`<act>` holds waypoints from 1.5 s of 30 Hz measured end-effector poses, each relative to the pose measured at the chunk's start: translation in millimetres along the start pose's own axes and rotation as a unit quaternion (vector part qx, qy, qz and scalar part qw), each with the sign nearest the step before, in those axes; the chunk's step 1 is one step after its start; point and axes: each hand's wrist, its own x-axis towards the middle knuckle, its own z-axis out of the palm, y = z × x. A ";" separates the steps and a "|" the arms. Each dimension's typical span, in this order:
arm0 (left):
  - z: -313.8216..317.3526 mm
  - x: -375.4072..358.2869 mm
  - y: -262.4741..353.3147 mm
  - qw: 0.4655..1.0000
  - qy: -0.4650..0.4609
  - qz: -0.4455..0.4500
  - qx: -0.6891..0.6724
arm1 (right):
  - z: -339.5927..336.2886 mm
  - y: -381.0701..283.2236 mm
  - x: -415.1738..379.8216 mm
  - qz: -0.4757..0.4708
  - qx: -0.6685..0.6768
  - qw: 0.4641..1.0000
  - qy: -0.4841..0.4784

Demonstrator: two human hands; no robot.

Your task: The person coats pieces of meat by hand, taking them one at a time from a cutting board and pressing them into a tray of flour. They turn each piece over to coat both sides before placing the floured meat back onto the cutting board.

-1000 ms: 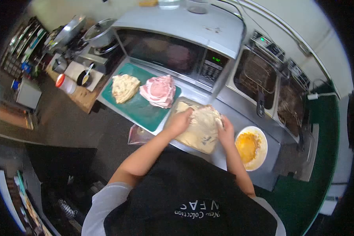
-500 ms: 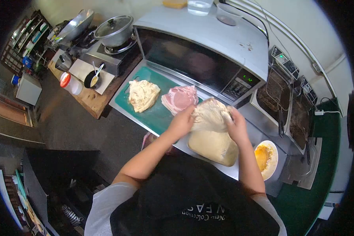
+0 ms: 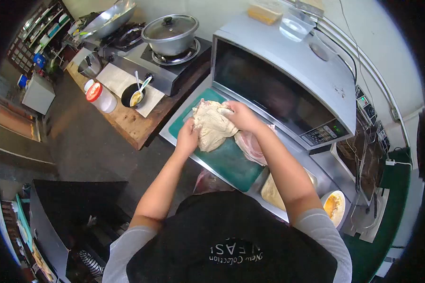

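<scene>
My left hand [image 3: 188, 137] and my right hand [image 3: 241, 116] are both closed on the edges of a flat, pale slice of coated meat [image 3: 216, 126], one at each side. The slice is over the left part of a green cutting board [image 3: 227, 166]. The other coated piece seen there before is mostly or wholly hidden beneath it. Partly behind my right forearm, a raw pink slice of meat [image 3: 250, 147] lies on the board. A tray of pale crumbs or flour [image 3: 272, 194] sits under my right forearm, partly covered.
A white bowl with yellow egg-like liquid [image 3: 334, 207] stands at the right. Behind the board is a microwave [image 3: 278, 89]. At the left, a wooden counter [image 3: 127, 125] bears a lidded pot [image 3: 171, 35] on a stove, a black bowl with spoons [image 3: 132, 96] and a red-lidded jar [image 3: 101, 98].
Both hands have carried the coated slice leftward from above the crumb tray to the left part of the board. The camera view has shifted left.
</scene>
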 end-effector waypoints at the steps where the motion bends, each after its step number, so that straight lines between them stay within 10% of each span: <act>1: -3.9 5.3 -14.1 1.000 -0.006 -0.015 -0.012 | 1.8 7.4 13.0 0.022 -0.021 0.999 -0.026; 8: -24.2 10.8 -9.4 0.979 -0.119 -0.160 0.039 | 14.4 50.0 51.6 0.146 -0.177 0.969 -0.094; 20: -0.1 -7.8 -26.7 0.967 -0.062 -0.156 -0.190 | 19.0 76.1 68.7 0.158 0.027 0.967 -0.197; 31: 7.1 -15.8 -22.8 0.896 -0.047 -0.225 -0.380 | 41.9 31.1 26.5 -0.053 -0.265 0.960 0.071; 36: 4.7 -20.6 -18.1 0.997 -0.030 -0.070 -0.014 | 48.0 17.6 -12.3 -0.065 -0.269 0.949 0.151; 45: -5.4 -19.8 -11.8 0.923 -0.026 0.177 0.342 | 74.2 0.3 -63.8 -0.042 -0.262 0.962 0.064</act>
